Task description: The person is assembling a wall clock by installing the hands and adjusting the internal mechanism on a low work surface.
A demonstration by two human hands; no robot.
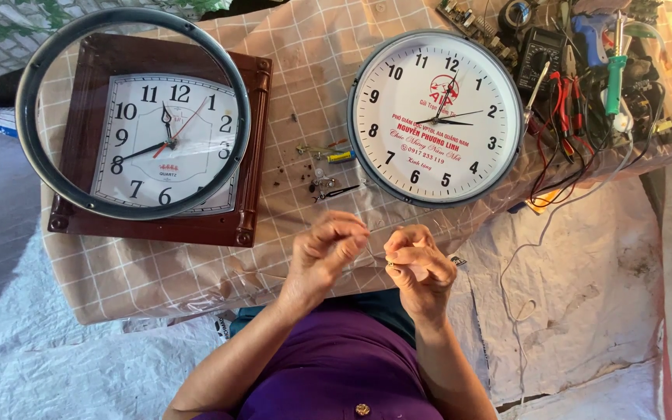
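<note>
Both hands pinching tiny part near round clock.

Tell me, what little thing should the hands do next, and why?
Probably bring the left hand and right hand down closer to the checked cloth. Both pinch something tiny in mid-air, too small to identify, and a dropped bit could get lost among the small parts between the clocks.

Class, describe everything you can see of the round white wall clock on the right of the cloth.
The round white wall clock lies face up on the checked cloth. It has a grey rim, black numerals, thin dark hands, and a red emblem with red print on the dial. Small loose parts lie beside its left edge; tools and wires crowd its right. Neither hand touches it.
</note>
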